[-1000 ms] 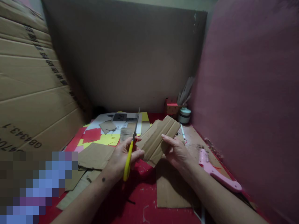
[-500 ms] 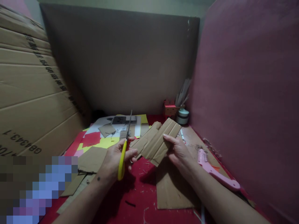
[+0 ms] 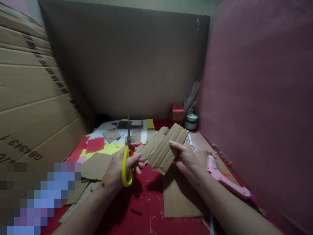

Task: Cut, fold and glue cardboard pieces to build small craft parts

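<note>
cardboard (image 3: 168, 150) is up above the red bench (image 3: 150, 202), slanting, in the right hand (image 3: 187, 158). it shows as two overlapping layers, the front one ridged and creased. the fingers of the right hand are clamped on its right edge, thumb on the near face and the others mostly hidden behind. the left hand (image 3: 119, 164) has its fingers curled round the scissors (image 3: 126, 168), yellow handle toward the wrist and blades pointing up and away; a red part shows by the fingers. the left fingertips are close to the cardboard's left end, though i can't tell if they touch it.

below the right hand a flat brown sheet (image 3: 179, 204) lies on the bench. to the right is a pink glue gun (image 3: 226, 181), and further back a pale green jar (image 3: 191, 121) sits just beside a small box (image 3: 178, 115) with a red top. past the left hand are a red sheet (image 3: 95, 145), some yellow paper (image 3: 112, 148) and a printed white sheet (image 3: 104, 128). a big carton (image 3: 26, 88) stands on the left, with dark print.
</note>
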Available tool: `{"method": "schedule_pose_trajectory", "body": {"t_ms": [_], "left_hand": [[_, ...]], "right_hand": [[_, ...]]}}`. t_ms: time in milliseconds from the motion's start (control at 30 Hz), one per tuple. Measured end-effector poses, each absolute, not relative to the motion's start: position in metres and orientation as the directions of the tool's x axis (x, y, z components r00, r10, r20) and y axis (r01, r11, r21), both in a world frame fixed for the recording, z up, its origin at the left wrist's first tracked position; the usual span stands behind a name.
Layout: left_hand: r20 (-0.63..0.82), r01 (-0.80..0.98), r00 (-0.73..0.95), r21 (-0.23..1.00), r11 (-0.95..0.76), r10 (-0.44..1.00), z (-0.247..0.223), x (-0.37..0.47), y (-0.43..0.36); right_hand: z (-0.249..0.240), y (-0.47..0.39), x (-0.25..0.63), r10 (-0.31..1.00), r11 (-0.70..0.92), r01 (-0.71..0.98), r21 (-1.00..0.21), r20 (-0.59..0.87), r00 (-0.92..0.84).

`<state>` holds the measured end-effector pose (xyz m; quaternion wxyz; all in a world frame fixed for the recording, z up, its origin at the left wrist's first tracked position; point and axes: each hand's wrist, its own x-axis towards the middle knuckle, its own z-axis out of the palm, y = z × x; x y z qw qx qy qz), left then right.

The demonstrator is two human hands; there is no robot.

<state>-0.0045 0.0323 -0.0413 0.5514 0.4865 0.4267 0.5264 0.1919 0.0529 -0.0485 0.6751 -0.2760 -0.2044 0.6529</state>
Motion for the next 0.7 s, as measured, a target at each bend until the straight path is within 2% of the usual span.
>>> {"method": "schedule_pose_trajectory", "body": {"t_ms": [267,367,600,700], "left_hand": [[0.104,-0.208,0.096,0.975,-0.082,0.99,-0.0314,0.0009,0.0233],[0.082,-0.219,0.094,0.974,-0.06,0.992,-0.0316,0.0013,0.0234],[-0.04,-0.029,0.013,0.999,0.041,0.999,-0.0372,-0.0017,0.0301],[-0.06,0.041,-0.031,0.997,0.061,0.998,-0.0406,-0.0004,0.032]], "right_hand": [[-0.0474,0.0539,0.1929,0.983,0.035,-0.762,-0.646,-0.114,0.141],[-0.0474,0.0533,0.1927,0.984,0.028,-0.767,-0.641,-0.115,0.133],[-0.0468,0.0501,0.1903,0.997,0.012,-0.766,-0.642,-0.053,0.06],[-0.0441,0.0489,0.1883,0.996,0.002,-0.76,-0.65,-0.069,0.061]]}}
